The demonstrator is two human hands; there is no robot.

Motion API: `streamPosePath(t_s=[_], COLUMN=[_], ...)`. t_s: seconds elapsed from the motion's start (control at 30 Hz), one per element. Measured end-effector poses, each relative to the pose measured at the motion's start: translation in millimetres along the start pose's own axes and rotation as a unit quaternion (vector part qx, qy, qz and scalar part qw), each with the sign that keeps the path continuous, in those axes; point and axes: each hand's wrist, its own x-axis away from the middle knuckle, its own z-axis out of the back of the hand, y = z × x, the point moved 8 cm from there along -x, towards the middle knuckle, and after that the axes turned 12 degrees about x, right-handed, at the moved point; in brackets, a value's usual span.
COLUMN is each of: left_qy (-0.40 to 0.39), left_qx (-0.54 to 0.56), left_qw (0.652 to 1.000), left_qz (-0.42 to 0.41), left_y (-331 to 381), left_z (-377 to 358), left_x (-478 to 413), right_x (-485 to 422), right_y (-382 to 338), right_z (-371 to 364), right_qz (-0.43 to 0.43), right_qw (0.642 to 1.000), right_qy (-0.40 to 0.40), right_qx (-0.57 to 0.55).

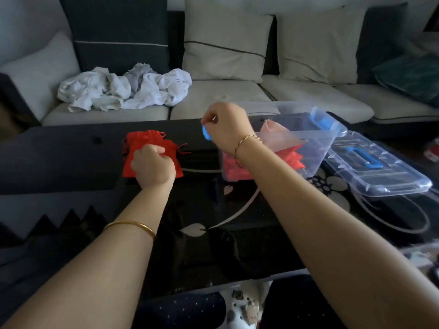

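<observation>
A small pile of red drawstring pouches [140, 141] lies on the dark glass coffee table [71, 160]. My left hand [152, 165] rests on the pile with its fingers curled into the red cloth. My right hand [225, 125] is raised at the near left corner of a clear plastic box [316, 143], its fingers curled round the box's blue latch [206, 134]. Inside the box lie more red pouches [234, 170] and a pink cloth [275, 129].
The box's clear lid [380, 169] with a blue handle lies to the right on the table. Behind the table stands a sofa with cushions and a heap of white and grey laundry [123, 87]. The table's near edge runs just above my knees.
</observation>
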Motion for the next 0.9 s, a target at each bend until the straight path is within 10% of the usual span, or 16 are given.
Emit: streamPosePath(t_s=[0.2,0.43,0.9], left_qy=[-0.166,-0.189,-0.166], left_qx=[-0.259,-0.313,0.017], left_qw=[0.949,0.921,0.985], left_qz=[-0.065,-0.131,0.04], left_y=[-45,-50,-48], left_z=[-11,-6,2], left_x=[6,-1,-3], right_x=[27,33,34], right_y=[-16,-8,0], right_z=[-111,-156,-172], right_qz=[-0.032,0.008,-0.046], right_qw=[0.984,0.978,0.962], right_qy=[-0.173,-0.209,-0.233], right_qx=[-0.038,0.017,-0.136])
